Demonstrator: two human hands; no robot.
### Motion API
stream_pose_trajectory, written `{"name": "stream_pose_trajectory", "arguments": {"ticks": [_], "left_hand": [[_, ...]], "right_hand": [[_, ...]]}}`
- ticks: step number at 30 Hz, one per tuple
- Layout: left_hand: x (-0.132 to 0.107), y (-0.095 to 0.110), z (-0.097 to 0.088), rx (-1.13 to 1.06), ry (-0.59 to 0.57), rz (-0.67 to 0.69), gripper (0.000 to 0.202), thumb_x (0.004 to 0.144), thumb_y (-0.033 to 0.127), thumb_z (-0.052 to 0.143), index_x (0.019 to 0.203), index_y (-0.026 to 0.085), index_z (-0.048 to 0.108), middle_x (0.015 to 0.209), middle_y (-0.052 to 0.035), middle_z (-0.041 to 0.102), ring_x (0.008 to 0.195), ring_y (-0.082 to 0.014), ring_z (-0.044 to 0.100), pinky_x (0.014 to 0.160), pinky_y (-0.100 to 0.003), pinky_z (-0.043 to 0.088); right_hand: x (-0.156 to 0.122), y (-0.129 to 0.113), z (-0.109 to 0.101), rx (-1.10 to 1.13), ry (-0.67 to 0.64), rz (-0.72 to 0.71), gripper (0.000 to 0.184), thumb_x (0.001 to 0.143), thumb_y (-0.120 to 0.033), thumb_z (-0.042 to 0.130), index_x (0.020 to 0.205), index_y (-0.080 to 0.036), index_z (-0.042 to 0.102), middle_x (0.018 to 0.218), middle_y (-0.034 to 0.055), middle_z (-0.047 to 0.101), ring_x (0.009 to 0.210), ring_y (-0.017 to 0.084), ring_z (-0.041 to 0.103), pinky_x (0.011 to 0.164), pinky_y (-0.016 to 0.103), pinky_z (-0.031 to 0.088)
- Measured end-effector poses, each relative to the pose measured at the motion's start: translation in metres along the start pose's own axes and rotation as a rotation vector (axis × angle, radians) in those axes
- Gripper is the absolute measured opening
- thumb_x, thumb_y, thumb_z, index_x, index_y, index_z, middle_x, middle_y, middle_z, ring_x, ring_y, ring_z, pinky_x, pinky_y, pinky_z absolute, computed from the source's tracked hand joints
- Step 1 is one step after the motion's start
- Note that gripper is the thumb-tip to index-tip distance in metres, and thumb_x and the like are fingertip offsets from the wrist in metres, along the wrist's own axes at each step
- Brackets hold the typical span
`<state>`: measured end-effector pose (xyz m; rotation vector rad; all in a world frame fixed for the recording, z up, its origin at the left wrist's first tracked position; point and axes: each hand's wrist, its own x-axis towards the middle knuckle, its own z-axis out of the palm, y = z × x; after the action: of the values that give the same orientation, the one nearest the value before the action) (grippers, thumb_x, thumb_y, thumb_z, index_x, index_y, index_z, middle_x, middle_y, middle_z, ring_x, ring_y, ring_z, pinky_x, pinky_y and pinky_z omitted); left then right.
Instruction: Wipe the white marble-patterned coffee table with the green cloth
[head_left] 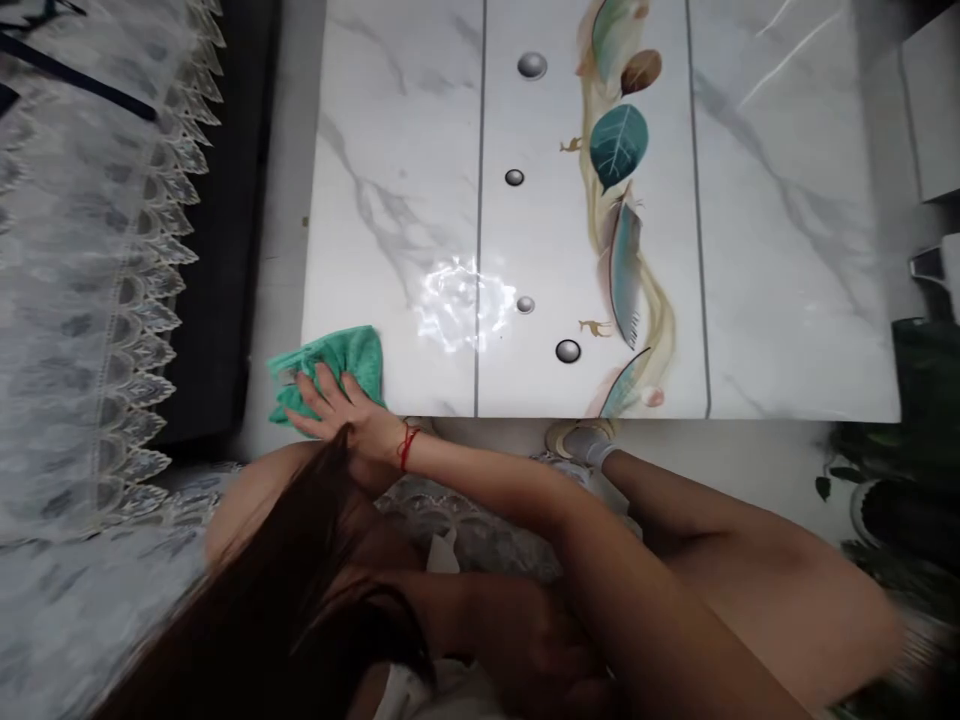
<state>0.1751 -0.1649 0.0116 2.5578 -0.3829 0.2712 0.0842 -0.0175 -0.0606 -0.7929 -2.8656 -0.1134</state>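
My right hand (346,412) presses a green cloth (360,352) against the near left corner of a glossy white table (397,250). Its fingers are spread over the bunched cloth, part of which hangs past the table's edge. A red string bracelet (407,446) circles that wrist. Across my lap lies my left forearm, and my left hand (574,665) is in dark shadow at the bottom, near my right arm. Its fingers are too dim to make out. Long dark hair (285,560) hangs in front of my lap and hides part of it.
A sofa with a lace-edged cover (142,300) runs along the left, with a dark strap-like object (82,80) on it. Grey floor (281,200) shows between sofa and table. My foot (589,445) is by the near edge. Potted plants (885,480) stand at right.
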Motion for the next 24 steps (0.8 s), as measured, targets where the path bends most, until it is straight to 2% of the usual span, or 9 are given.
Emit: {"name": "stream_pose_trajectory", "arguments": {"ticks": [3,5,7,11,13,15,19,21,24], "left_hand": [[0.016,0.008,0.001,0.001,-0.014,-0.109,0.043,0.116,0.031,0.053,0.11,0.037,0.095,0.115,-0.0074,0.088,0.088,-0.0177,0.08,0.063,-0.028,0.064],[0.03,0.017,0.008,0.067,-0.059,-0.25,0.03,0.115,0.04,0.062,0.112,0.038,0.092,0.098,-0.0092,0.081,0.071,-0.0212,0.073,0.052,-0.032,0.056],[0.041,0.025,0.014,0.101,-0.088,-0.297,0.025,0.114,0.043,0.066,0.113,0.037,0.09,0.088,-0.0078,0.075,0.063,-0.021,0.067,0.047,-0.031,0.05],[0.046,0.033,0.017,0.085,-0.086,-0.295,0.021,0.115,0.042,0.068,0.114,0.036,0.088,0.082,-0.0041,0.07,0.059,-0.0191,0.063,0.045,-0.031,0.046],[0.043,0.03,0.016,0.036,-0.037,-0.235,0.021,0.117,0.039,0.068,0.117,0.035,0.088,0.081,-0.0016,0.07,0.062,-0.0175,0.065,0.048,-0.03,0.049],[0.042,0.025,0.016,-0.026,0.079,-0.116,0.024,0.119,0.032,0.067,0.124,0.031,0.09,0.082,0.0017,0.071,0.067,-0.0136,0.069,0.056,-0.03,0.056],[0.051,0.013,0.022,-0.086,0.331,-0.006,0.026,0.119,0.019,0.066,0.124,0.019,0.092,0.079,0.0057,0.069,0.066,-0.0095,0.069,0.064,-0.032,0.059],[0.058,0.009,0.024,-0.084,0.341,-0.021,0.027,0.12,0.019,0.064,0.121,0.02,0.091,0.077,0.0064,0.069,0.066,-0.0099,0.069,0.065,-0.033,0.058],[0.066,0.005,0.024,-0.118,0.271,-0.034,0.029,0.122,0.021,0.061,0.111,0.022,0.087,0.08,0.0075,0.074,0.068,-0.0102,0.068,0.068,-0.031,0.059]], "right_hand": [[-0.056,0.029,0.003,0.032,-0.019,-0.053,0.063,0.129,-0.023,0.043,0.189,-0.039,0.056,0.194,0.0029,0.049,0.177,0.025,0.057,0.139,0.044,0.059],[-0.113,0.05,0.004,0.061,-0.037,-0.006,0.063,0.126,-0.019,0.052,0.186,-0.036,0.06,0.192,0.007,0.052,0.173,0.027,0.062,0.13,0.039,0.063],[-0.18,0.07,0.003,0.059,-0.028,0.092,0.066,0.121,-0.01,0.06,0.183,-0.034,0.063,0.19,0.0111,0.056,0.167,0.029,0.067,0.121,0.039,0.066],[-0.321,0.114,-0.004,-0.023,0.027,0.304,0.074,0.114,-0.001,0.062,0.177,-0.041,0.067,0.184,0.0103,0.062,0.166,0.03,0.066,0.115,0.04,0.064],[-0.385,0.135,-0.012,-0.033,-0.019,0.399,0.07,0.115,-0.004,0.061,0.172,-0.042,0.072,0.18,0.0105,0.065,0.166,0.031,0.065,0.116,0.041,0.063],[-0.439,0.155,-0.021,-0.01,-0.122,0.531,0.063,0.114,-0.007,0.062,0.165,-0.04,0.079,0.175,0.0136,0.069,0.164,0.033,0.065,0.119,0.046,0.063],[-0.521,0.195,-0.038,0.035,-0.246,0.821,0.044,0.113,-0.019,0.059,0.141,-0.027,0.091,0.151,0.0211,0.077,0.151,0.04,0.071,0.121,0.061,0.064],[-0.554,0.217,-0.047,0.068,-0.238,0.946,0.043,0.113,-0.028,0.055,0.129,-0.027,0.094,0.136,0.0232,0.08,0.141,0.042,0.075,0.118,0.065,0.065],[-0.599,0.248,-0.064,0.081,-0.206,1.178,0.046,0.108,-0.04,0.051,0.118,-0.033,0.096,0.121,0.0278,0.079,0.128,0.044,0.078,0.112,0.065,0.064]]}}
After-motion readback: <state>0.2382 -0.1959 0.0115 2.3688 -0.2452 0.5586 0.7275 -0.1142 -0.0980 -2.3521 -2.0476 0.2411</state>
